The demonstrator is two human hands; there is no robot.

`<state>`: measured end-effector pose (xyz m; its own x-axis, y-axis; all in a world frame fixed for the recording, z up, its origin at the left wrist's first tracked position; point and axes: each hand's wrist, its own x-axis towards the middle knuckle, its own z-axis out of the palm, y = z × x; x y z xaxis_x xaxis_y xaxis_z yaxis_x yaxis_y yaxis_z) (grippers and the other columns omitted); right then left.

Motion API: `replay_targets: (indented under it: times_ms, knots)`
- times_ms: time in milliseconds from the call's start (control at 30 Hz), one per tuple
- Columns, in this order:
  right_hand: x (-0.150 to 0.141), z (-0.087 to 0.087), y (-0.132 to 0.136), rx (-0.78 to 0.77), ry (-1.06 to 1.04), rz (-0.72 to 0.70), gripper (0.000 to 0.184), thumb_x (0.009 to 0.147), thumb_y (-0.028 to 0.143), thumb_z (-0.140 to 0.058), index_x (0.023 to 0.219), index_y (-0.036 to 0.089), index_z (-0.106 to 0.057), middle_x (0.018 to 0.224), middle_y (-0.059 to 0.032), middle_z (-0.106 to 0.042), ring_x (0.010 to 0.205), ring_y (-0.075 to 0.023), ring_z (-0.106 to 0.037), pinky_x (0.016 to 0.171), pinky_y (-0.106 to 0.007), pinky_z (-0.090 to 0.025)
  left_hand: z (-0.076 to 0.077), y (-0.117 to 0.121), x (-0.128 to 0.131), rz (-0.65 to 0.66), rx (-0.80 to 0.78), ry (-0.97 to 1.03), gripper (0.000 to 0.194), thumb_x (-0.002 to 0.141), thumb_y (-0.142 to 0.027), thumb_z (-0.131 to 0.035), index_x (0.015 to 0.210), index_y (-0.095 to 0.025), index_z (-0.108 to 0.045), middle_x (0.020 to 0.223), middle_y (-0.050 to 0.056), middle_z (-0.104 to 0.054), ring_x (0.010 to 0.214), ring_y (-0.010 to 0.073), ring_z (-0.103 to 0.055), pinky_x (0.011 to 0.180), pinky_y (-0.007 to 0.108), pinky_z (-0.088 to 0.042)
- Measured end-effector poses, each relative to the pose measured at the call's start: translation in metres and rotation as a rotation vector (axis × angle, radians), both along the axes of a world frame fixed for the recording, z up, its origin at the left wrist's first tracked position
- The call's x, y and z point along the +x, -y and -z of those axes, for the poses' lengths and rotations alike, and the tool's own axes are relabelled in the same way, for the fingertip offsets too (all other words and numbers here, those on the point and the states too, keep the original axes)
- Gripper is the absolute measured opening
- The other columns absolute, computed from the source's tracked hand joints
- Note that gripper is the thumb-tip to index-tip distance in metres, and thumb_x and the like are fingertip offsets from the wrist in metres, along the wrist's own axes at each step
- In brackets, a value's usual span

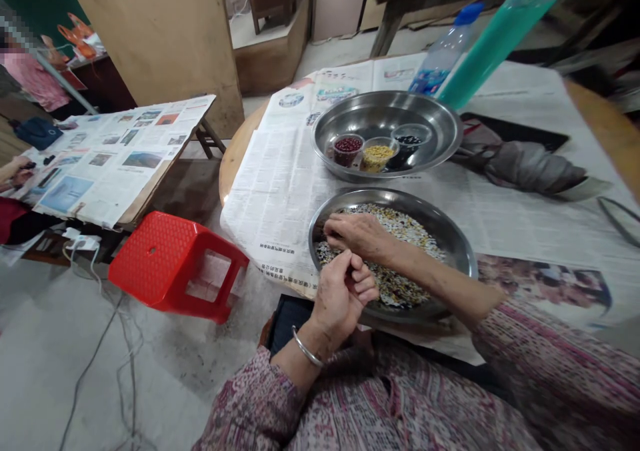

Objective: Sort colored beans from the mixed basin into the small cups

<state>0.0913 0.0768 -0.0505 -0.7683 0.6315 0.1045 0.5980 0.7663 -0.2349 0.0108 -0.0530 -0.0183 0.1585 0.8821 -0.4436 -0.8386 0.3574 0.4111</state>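
A wide metal basin (pixel 469 259) in front of me holds a spread of mixed white, yellow and dark grains (pixel 400 279). Over the basin's near left rim is my left hand (pixel 345 289), its fingers curled closed; what may lie inside the fist is hidden. My right hand (pixel 359 235) reaches across the grains near the left side, fingers bent down and pinched together. Anything between those fingertips is too small to see. Behind stands a second metal basin (pixel 345 114) with three clear cups: dark red beans (pixel 349 146), yellow beans (pixel 378 153) and black beans (pixel 410 139).
Newspaper (pixel 270 197) covers the round table. Past the far basin are a blue-capped bottle (pixel 447 51) and a tall green tube (pixel 495 44). A bunched grey umbrella-like bundle (pixel 520 164) lies right. A red stool (pixel 160 264) stands left, near another newspaper-covered table (pixel 115 151) with people beside it.
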Motion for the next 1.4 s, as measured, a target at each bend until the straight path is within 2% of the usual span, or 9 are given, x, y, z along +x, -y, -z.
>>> replay_targets:
  times_ms: [133,233,500,600,767,933,1100,1300,1400]
  knots:
    - [0.016,0.007,-0.005,0.022,-0.043,0.069,0.028,0.094,0.027,-0.045,0.084,0.019,-0.07,0.086,-0.0083,-0.071,0.075,-0.0191,-0.061,0.064,-0.03,-0.035,0.0,0.001,0.0,0.01,0.002,-0.009,0.037,0.09,-0.04,-0.066,0.072,-0.018,-0.042,0.063,-0.007,-0.027,0.051,0.005,-0.023,0.047,0.014,-0.022]
    - [0.032,0.009,-0.008,0.008,-0.045,0.111,0.027,0.095,0.028,-0.045,0.085,0.02,-0.069,0.088,-0.0079,-0.071,0.077,-0.0203,-0.062,0.067,-0.031,-0.037,0.001,0.001,0.001,0.007,0.01,-0.012,0.038,0.089,-0.041,-0.067,0.072,-0.018,-0.042,0.063,-0.007,-0.027,0.052,0.0052,-0.022,0.047,0.014,-0.022]
    - [0.055,-0.003,-0.001,-0.102,-0.104,0.252,0.022,0.094,0.03,-0.043,0.087,0.022,-0.062,0.086,-0.0061,-0.07,0.077,-0.0204,-0.063,0.068,-0.03,-0.042,0.006,0.002,0.001,0.0,0.069,0.014,0.036,0.084,-0.039,-0.071,0.072,-0.017,-0.044,0.062,-0.007,-0.03,0.052,0.0052,-0.024,0.048,0.015,-0.022]
    - [0.06,-0.004,0.004,-0.049,-0.073,0.3,0.02,0.092,0.024,-0.043,0.089,0.021,-0.063,0.089,-0.0067,-0.07,0.08,-0.0217,-0.065,0.067,-0.031,-0.041,0.006,0.002,0.001,0.0,0.071,0.012,0.036,0.084,-0.038,-0.071,0.072,-0.017,-0.044,0.062,-0.007,-0.03,0.051,0.0049,-0.024,0.047,0.015,-0.023]
    - [0.056,-0.001,0.008,0.074,-0.059,0.219,0.025,0.094,0.023,-0.043,0.095,0.019,-0.068,0.098,-0.0094,-0.07,0.087,-0.0218,-0.064,0.07,-0.031,-0.041,0.005,0.0,0.001,-0.01,0.064,0.009,0.034,0.085,-0.037,-0.07,0.073,-0.017,-0.045,0.062,-0.007,-0.031,0.051,0.0047,-0.025,0.047,0.015,-0.023]
    - [0.042,0.003,0.007,0.098,0.033,0.098,0.024,0.094,0.019,-0.045,0.088,0.019,-0.068,0.089,-0.0088,-0.069,0.08,-0.0197,-0.062,0.065,-0.029,-0.036,0.002,-0.001,0.001,-0.004,0.028,-0.026,0.036,0.088,-0.038,-0.068,0.073,-0.018,-0.043,0.063,-0.007,-0.029,0.051,0.005,-0.024,0.047,0.015,-0.023]
    - [0.047,0.005,0.008,0.125,-0.003,0.104,0.022,0.094,0.019,-0.044,0.085,0.018,-0.065,0.085,-0.0084,-0.068,0.075,-0.019,-0.06,0.065,-0.03,-0.037,0.003,-0.001,0.001,-0.006,0.042,-0.019,0.035,0.089,-0.037,-0.067,0.073,-0.018,-0.044,0.063,-0.007,-0.03,0.051,0.0051,-0.024,0.047,0.014,-0.024]
    - [0.073,0.006,0.015,0.036,-0.163,0.236,0.021,0.091,0.024,-0.047,0.082,0.021,-0.065,0.09,-0.0065,-0.069,0.077,-0.0181,-0.061,0.066,-0.03,-0.041,0.007,-0.001,0.0,-0.009,0.072,0.004,0.033,0.087,-0.034,-0.069,0.073,-0.017,-0.045,0.064,-0.007,-0.031,0.052,0.0052,-0.026,0.047,0.014,-0.025]
    - [0.081,0.003,0.019,-0.231,-0.422,0.335,0.018,0.086,0.033,-0.055,0.078,0.022,-0.066,0.084,-0.005,-0.068,0.071,-0.0168,-0.059,0.066,-0.031,-0.044,0.009,-0.001,0.0,-0.015,0.094,0.019,0.031,0.086,-0.033,-0.069,0.074,-0.017,-0.046,0.064,-0.007,-0.031,0.051,0.0049,-0.026,0.047,0.014,-0.026]
